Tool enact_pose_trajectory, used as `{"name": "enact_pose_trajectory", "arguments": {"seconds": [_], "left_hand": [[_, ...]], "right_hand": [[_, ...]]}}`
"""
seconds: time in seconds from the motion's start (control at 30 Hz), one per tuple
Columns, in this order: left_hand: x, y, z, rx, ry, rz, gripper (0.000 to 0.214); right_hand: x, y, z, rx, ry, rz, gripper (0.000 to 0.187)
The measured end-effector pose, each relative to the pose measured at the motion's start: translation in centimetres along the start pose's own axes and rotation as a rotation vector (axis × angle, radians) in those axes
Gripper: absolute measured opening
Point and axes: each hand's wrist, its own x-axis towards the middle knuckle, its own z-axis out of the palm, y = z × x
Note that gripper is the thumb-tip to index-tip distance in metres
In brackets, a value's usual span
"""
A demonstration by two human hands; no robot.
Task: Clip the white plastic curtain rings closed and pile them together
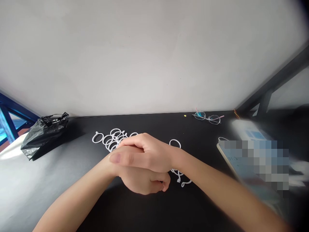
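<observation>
My right hand [147, 154] lies across the back of my left hand, its thumb and fingers wrapped over the hand near the wrist. Beneath it, my left hand [142, 183] is curled into a loose fist, with only a small gap showing between the fingers and no object seen in it. Behind my hands, on the black tabletop [135, 212], several thin white rings [113, 141] with small knobs lie in a heap, partly covered by my fingers. More white loops [178, 175] show beside and under my right wrist.
A black plastic bag [45, 132] sits at the back left. Wire-framed glasses [208, 118] rest near the wall [154, 64], beside a small yellow bit [185, 115]. On the right lie a phone-like device [231, 158], partly pixelated, and a blurred white-and-blue packet [251, 130]. Blue metal framing [9, 106] stands at left.
</observation>
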Motion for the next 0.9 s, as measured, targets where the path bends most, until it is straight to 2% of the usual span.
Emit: {"name": "enact_pose_trajectory", "arguments": {"seconds": [0.03,0.07,0.1,0.13,0.2,0.3,0.4,0.47,0.57,0.67,0.8,0.9], "left_hand": [[-0.2,0.5,-0.5,0.086,-0.127,0.031,0.021],[-0.4,0.9,-1.1,0.117,-0.201,0.030,0.028],[-0.7,1.2,-1.8,0.137,-0.221,0.017,0.032],[-0.9,1.5,-2.5,0.119,-0.193,0.007,0.035],[-1.4,1.8,-4.0,0.064,-0.117,0.070,0.042],[-2.0,1.8,-5.6,-0.011,-0.014,0.138,0.043],[-2.7,1.5,-6.3,-0.088,0.145,0.190,0.040],[-3.0,1.2,-6.6,-0.173,0.326,0.189,0.037],[-3.3,0.9,-7.0,-0.245,0.537,0.117,0.033],[-2.9,0.9,-7.0,-0.275,0.572,0.037,0.030],[-2.3,1.3,-6.6,-0.360,0.620,0.017,0.022],[-2.0,1.0,-6.6,-0.331,0.661,-0.022,0.019]], "right_hand": [[0.0,0.0,-0.1,0.018,0.009,-0.003,0.036],[0.0,0.0,-0.2,0.048,0.016,-0.004,0.039],[-0.1,0.0,-0.3,0.089,0.019,-0.001,0.042],[-0.2,-0.1,-0.5,0.137,0.019,0.008,0.045],[-0.3,-0.2,-0.9,0.220,0.005,0.036,0.050],[-0.5,-0.3,-1.5,0.223,0.057,0.001,0.054],[-0.7,-0.5,-1.9,0.132,0.186,-0.153,0.055],[-1.0,-0.8,-2.2,0.044,0.295,-0.254,0.051],[-1.7,-1.5,-2.4,-0.181,0.451,-0.279,0.040],[-2.3,-2.1,-2.5,-0.265,0.498,-0.261,0.034],[-2.7,-2.6,-2.7,-0.345,0.397,-0.204,0.016],[-2.8,-2.5,-3.0,-0.485,0.377,-0.195,0.022]]}}
